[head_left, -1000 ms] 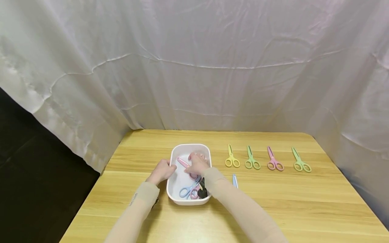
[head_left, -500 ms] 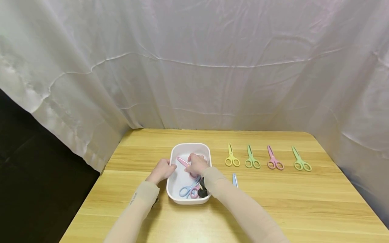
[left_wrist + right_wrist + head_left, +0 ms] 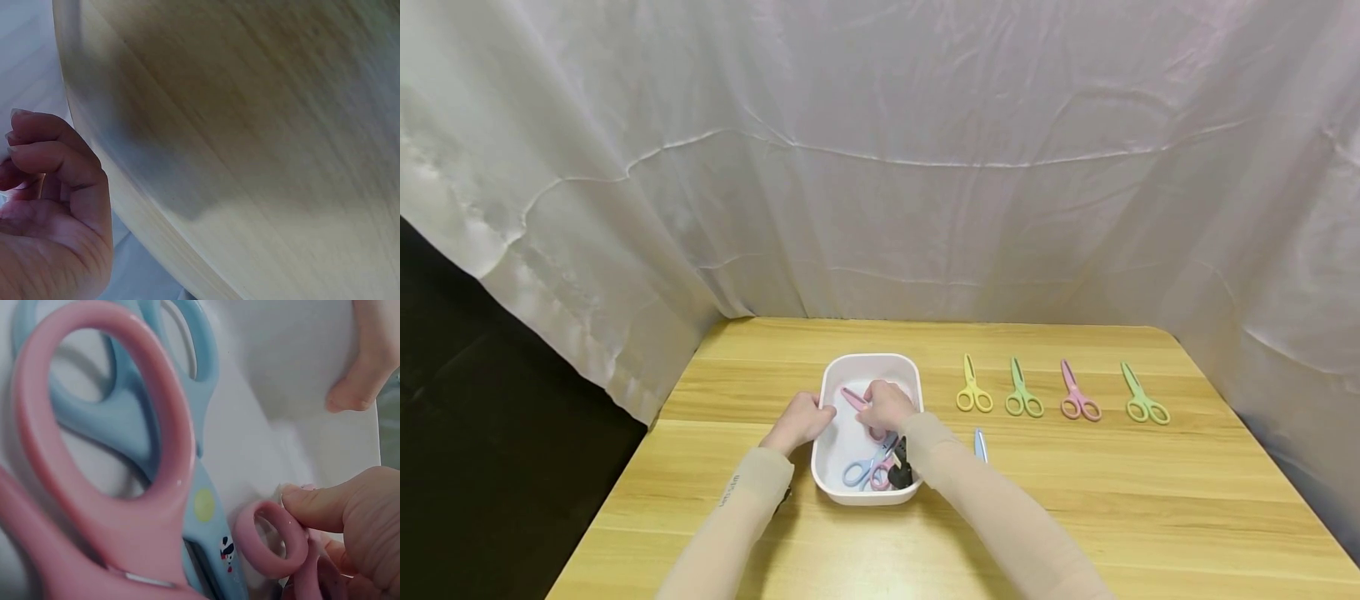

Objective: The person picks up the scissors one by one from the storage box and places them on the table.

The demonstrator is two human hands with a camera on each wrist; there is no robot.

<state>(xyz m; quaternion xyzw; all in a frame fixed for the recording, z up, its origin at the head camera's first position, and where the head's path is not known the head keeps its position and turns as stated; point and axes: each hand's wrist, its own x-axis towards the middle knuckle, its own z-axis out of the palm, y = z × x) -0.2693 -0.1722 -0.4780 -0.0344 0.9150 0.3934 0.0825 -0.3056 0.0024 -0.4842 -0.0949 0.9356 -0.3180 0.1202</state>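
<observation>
My left hand [image 3: 800,421] grips the left rim of a white plastic bin [image 3: 868,500], thumb hooked over the inner side; in the left wrist view its fingers are curled. Inside the bin, my right hand [image 3: 887,406] pinches a pair of pink scissors [image 3: 853,400], whose blade points up and left past the thumb. The right wrist view shows the thumb beside their pink handle loop [image 3: 272,542]. Nearer the bin's front lie blue scissors [image 3: 856,473] with a panda print and another pink pair [image 3: 880,480], whose loop [image 3: 150,531] overlaps the blue one.
Right of the bin, yellow scissors [image 3: 973,392], green scissors [image 3: 1019,392], pink scissors [image 3: 1077,396] and light green scissors [image 3: 1141,398] lie in a row on the wooden table [image 3: 1150,500]. A blue blade [image 3: 981,446] shows beside my right forearm. A pale curtain [image 3: 925,233] hangs behind.
The pink scissors in my right hand have shifted slightly, their tip moving a little to the right. My left hand stays on the bin's rim.
</observation>
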